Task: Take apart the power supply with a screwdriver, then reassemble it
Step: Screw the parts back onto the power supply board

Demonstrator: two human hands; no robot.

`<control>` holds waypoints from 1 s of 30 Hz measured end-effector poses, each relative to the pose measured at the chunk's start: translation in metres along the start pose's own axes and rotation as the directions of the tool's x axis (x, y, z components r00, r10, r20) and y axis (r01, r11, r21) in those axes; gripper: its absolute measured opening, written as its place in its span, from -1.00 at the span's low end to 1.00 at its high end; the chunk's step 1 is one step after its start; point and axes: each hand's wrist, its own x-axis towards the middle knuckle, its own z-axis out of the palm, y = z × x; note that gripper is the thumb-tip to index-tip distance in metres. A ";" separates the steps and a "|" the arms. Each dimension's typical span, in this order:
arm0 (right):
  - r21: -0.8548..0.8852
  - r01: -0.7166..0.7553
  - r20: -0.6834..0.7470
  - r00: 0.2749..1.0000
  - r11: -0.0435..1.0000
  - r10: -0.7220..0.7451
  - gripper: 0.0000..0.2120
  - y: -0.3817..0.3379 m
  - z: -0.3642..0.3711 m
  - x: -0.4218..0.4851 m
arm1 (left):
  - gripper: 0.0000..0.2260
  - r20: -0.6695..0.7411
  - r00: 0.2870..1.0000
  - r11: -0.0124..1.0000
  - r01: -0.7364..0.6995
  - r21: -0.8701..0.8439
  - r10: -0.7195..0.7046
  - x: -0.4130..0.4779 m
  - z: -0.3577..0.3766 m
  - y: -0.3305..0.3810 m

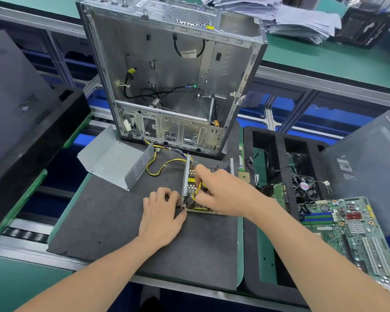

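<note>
On my far left sits a dark housing (pixel 20 113) on its green-edged tray, out of the work. Right of it, on the grey mat (pixel 113 221), the power supply's folded metal cover (pixel 113 163) lies open side up. It is already off and parked well apart from the hands, I judge to keep the bench free. Behind it the empty computer case (pixel 173 70) stands with its open side toward me, and yellow and black leads (pixel 158 164) trail from it across the mat.

My left hand (pixel 162 212) has its fingers curled against the left wall of the power supply (pixel 189 174), with the thumb at the near corner. I read this grip as holding the unit steady against the turning force. The unit sits at mid-mat, just near of the case. It is an open metal tray with upright side walls, showing pale heat-sink fins, a dark capacitor and a tan board edge.

My right hand (pixel 223 192) is closed round the yellow-handled screwdriver (pixel 198 189), held down into the tray. The tip is hidden, so I cannot tell which screw it meets. Further right a black tray (pixel 248 154) holds a fan (pixel 304 185), with a green motherboard (pixel 351 226) near it.
</note>
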 end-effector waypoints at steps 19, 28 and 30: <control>0.040 -0.017 0.044 0.999 0.999 0.015 -0.83 0.001 0.011 0.002 | -0.81 -0.003 1.000 1.000 -0.016 -0.013 0.016 -0.001 -0.001 -0.001; -0.002 0.035 0.057 0.998 0.999 -0.034 -0.81 -0.001 0.013 0.000 | -0.80 0.000 1.000 1.000 -0.018 -0.024 0.018 -0.001 0.000 -0.002; -0.011 0.043 0.063 0.997 0.999 -0.042 -0.81 0.000 0.013 0.000 | -0.80 -0.001 1.000 0.999 -0.017 -0.028 0.017 -0.001 0.000 -0.002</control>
